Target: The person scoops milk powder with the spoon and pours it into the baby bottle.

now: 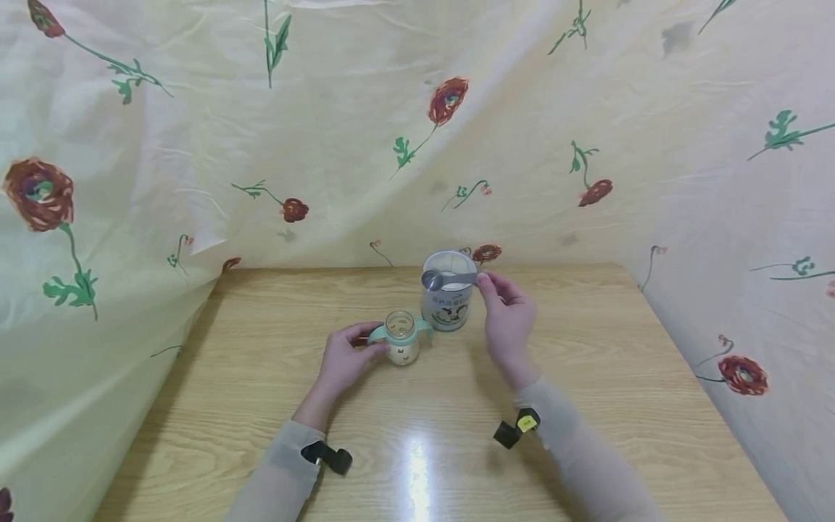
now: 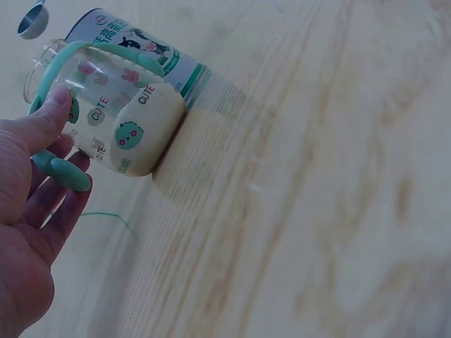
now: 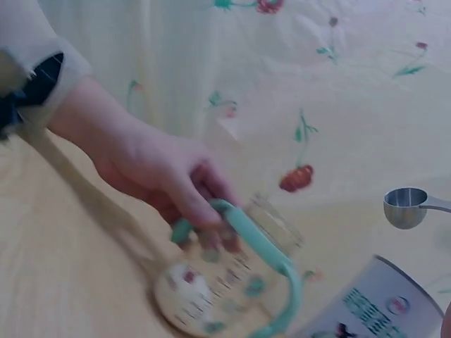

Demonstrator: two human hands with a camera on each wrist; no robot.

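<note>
My left hand (image 1: 344,357) grips a clear baby bottle (image 1: 403,352) by its mint-green side handle, thumb against the wall. The bottle stands upright on the table with its mouth uncovered. Cream-coloured contents (image 2: 158,116) fill its lower part in the left wrist view. Between thumb and fingers of my right hand (image 1: 510,322) is the handle of a metal measuring spoon (image 1: 433,280), held level over the tin's mouth. The milk powder tin (image 1: 449,313), printed with a cow, stands open just behind and right of the bottle. In the right wrist view the spoon's bowl (image 3: 405,211) hangs above the tin.
Everything stands on a light wooden table (image 1: 261,406). A cream cloth (image 1: 352,145) with red flowers hangs behind the table and along both sides. Dark straps (image 1: 326,455) with small devices sit on both wrists.
</note>
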